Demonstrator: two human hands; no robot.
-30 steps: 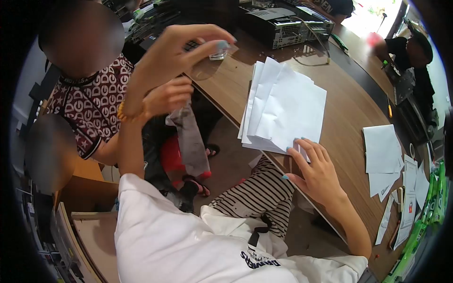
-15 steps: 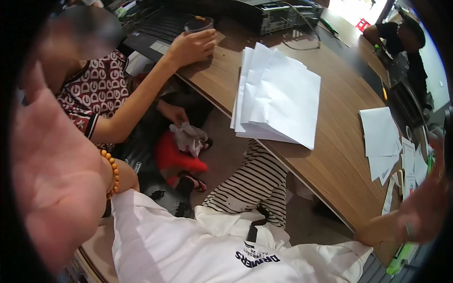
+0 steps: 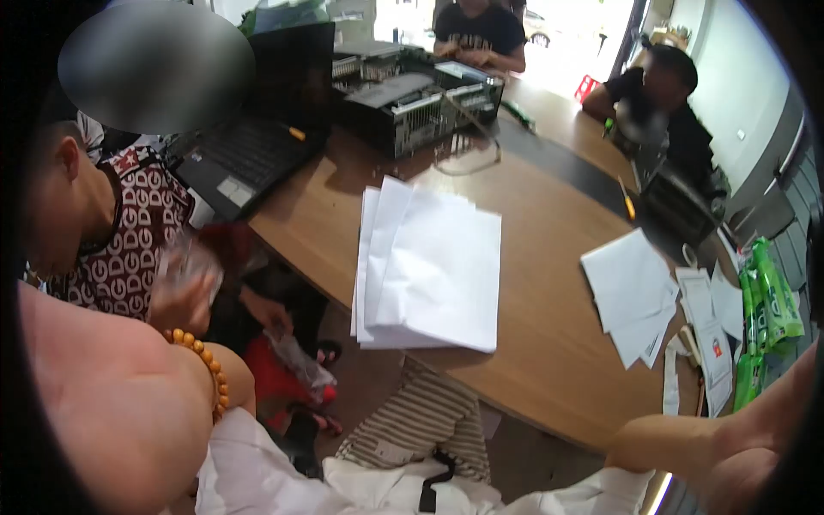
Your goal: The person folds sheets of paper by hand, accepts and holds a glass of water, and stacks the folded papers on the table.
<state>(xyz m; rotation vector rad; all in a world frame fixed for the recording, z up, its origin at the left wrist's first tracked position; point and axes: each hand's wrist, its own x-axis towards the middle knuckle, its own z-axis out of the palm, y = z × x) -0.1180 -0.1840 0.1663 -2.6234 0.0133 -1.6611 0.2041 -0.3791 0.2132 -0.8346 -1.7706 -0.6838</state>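
Note:
My left hand [image 3: 112, 395] is raised close to the camera at the left edge, its palm heel and wrist large, with an orange bead bracelet [image 3: 204, 360]. Its fingers are not visible. At the right edge, my right hand [image 3: 764, 442] is also raised, with its fingers cut off by the frame. Neither hand touches the stack of white paper [image 3: 438, 270], which lies fanned at the near edge of the wooden table [image 3: 541, 300]. To the left, a person in a patterned shirt [image 3: 129, 223] holds a blurred clear cup [image 3: 193, 266] and a crumpled greyish sheet or bag [image 3: 300, 360].
A laptop [image 3: 257, 146] and an opened computer case [image 3: 421, 103] stand at the back left. More papers [image 3: 631, 292], a tape roll [image 3: 689, 255] and green packages [image 3: 768, 300] lie to the right. Two people in dark shirts are across the table. An orange-handled screwdriver [image 3: 629, 202] lies near one.
My left hand has drawn back from near the cup, and my right hand has left the papers; both rose toward the camera. The neighbour lifted the cup off the table. The view has tilted up.

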